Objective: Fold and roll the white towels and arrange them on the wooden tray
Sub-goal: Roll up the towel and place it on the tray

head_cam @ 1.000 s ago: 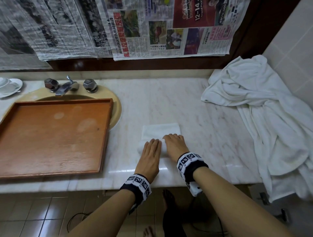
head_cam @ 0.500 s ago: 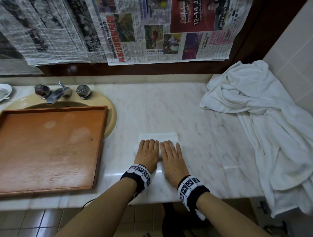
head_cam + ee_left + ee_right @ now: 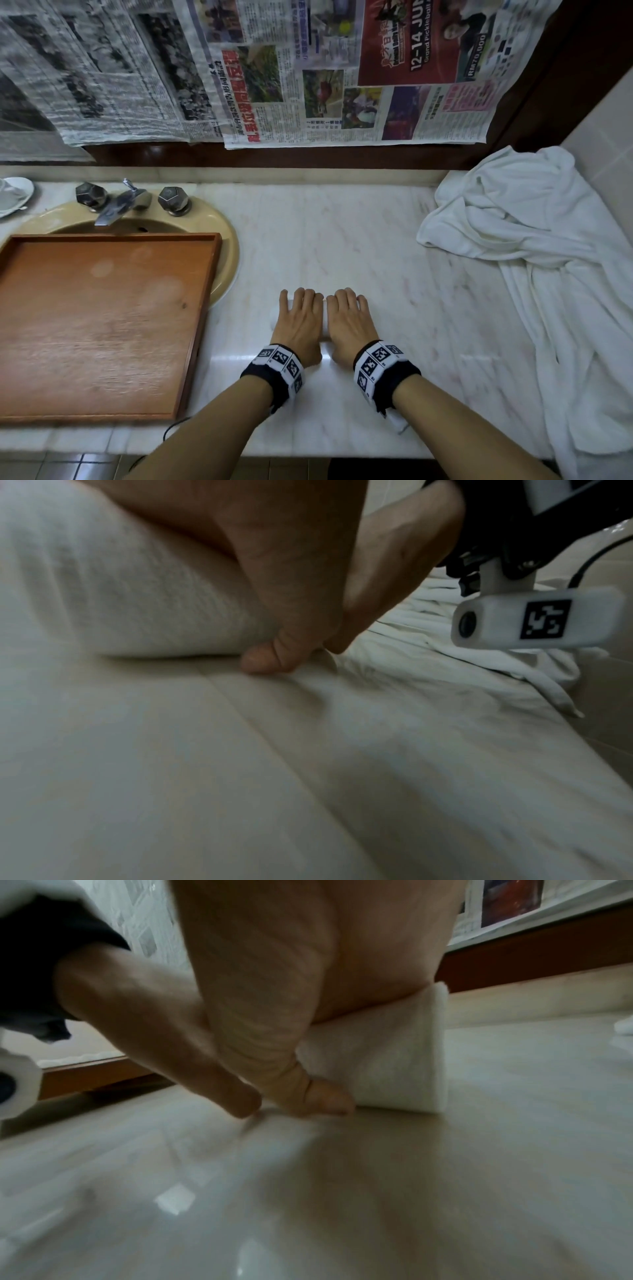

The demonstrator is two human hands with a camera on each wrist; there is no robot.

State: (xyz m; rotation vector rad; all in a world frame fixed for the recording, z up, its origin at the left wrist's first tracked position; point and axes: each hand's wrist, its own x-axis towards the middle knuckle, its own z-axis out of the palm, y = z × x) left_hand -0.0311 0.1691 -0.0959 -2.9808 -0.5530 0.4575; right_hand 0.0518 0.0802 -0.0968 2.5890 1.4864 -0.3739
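A small white rolled towel lies on the marble counter, almost hidden under both hands. My left hand covers its left half and my right hand its right half, side by side. Their fingers bend down over the far side of the roll. In the left wrist view the palm presses on the rolled towel, thumb tip on the counter. From the right wrist, my right hand sits on the rolled towel, whose right end shows. The wooden tray lies to the left with nothing on it.
A heap of loose white towels fills the right end of the counter and hangs over its front edge. The tray rests partly over a beige sink with a chrome faucet. A white saucer is far left; newspapers cover the wall.
The flat strip of towel beyond my fingers has gone into the roll. Both hands moved away from me, and their fingers went from flat to bent over the roll.
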